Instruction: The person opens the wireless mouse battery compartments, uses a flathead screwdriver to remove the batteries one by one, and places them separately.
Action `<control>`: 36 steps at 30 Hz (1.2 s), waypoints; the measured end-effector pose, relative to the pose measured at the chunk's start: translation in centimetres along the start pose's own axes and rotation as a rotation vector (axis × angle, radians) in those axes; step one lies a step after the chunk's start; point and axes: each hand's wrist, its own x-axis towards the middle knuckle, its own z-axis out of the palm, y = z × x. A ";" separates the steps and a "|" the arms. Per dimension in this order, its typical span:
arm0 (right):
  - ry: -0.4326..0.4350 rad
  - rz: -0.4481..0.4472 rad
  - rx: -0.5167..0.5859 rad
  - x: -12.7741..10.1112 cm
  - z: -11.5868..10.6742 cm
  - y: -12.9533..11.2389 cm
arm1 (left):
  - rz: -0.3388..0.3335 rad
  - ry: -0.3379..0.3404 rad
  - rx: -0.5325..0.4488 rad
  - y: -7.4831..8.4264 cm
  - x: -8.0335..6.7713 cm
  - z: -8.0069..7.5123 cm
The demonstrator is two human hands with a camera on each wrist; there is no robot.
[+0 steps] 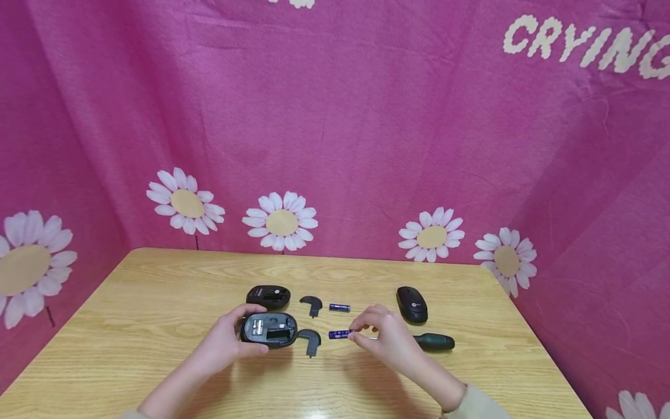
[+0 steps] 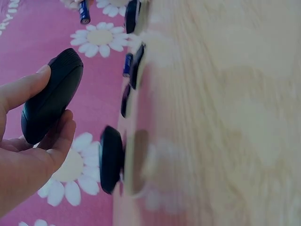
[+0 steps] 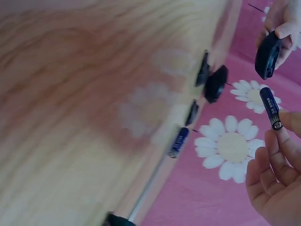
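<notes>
Head view: three black mice on a wooden table, counted as follows. One open mouse, underside up with battery bay exposed and a white label too small to read, gripped by the left hand, fingers and thumb curled round its near and far edges, lifted or tilted just off the tabletop near the front centre. One second open mouse lying behind it, bay also exposed. One closed mouse at right, bearing a small round pale logo, illegible. Two curved black battery covers: one beside the rear mouse, one just right of the held mouse. Two blue batteries: one loose battery lying past the rear cover; one held battery pinched at its end between thumb and fingertips of the right hand, pointing toward the held mouse, print unreadable. One dark-handled screwdriver lying behind the right hand. Backdrop: pink cloth printed with white daisies, eight or so in view, plus white lettering reading "CRYING" at upper right, cut off by the frame edge. Right wrist view: same pinch confirmed, battery end-cap between fingertips, remaining fingers loosely curled.
</notes>
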 end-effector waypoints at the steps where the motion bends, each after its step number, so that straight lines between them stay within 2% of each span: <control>1: -0.002 0.008 -0.005 0.0 0.2 0.2 | -0.006 0.002 0.011 -0.2 0.1 -0.1; 10: -0.085 0.091 -0.059 -0.2 2.1 1.7 | -0.051 -0.024 0.072 -2.2 1.0 -1.2; 14: -0.116 0.086 -0.119 -0.1 2.6 1.8 | -0.096 -0.040 0.118 -2.7 1.2 -1.5; 17: -0.126 0.086 -0.148 0.0 2.8 1.7 | -0.096 -0.054 0.150 -3.2 1.4 -1.6; 21: -0.148 0.086 -0.172 0.3 3.0 1.8 | -0.099 -0.072 0.158 -3.8 1.8 -1.7; 26: -0.180 0.064 -0.189 0.4 3.2 2.1 | -0.138 -0.093 0.150 -4.1 2.1 -1.9; 36: -0.228 0.057 -0.218 0.7 3.1 2.5 | -0.058 -0.177 0.209 -4.8 2.7 -2.8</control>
